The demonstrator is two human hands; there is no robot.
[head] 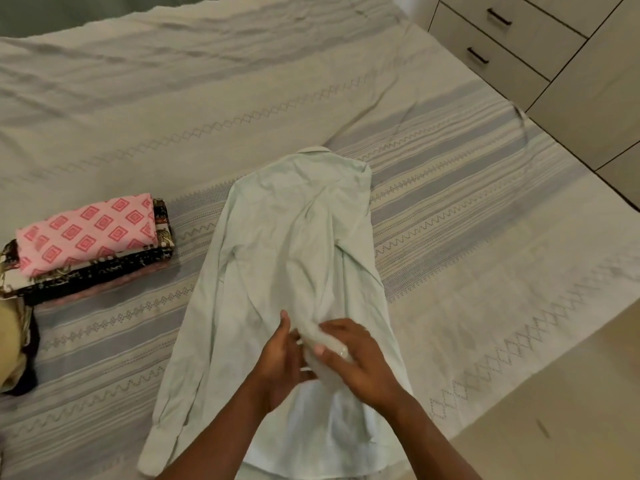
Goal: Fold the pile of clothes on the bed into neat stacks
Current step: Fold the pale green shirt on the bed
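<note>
Now, two hands (282, 362) (363, 362), one shirt (294, 244) — one stack (86, 233)

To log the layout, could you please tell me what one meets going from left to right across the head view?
First the unfolded clothes at the left edge, then the folded stack topped by a pink patterned cloth, the pale green shirt, and the drawers.
</note>
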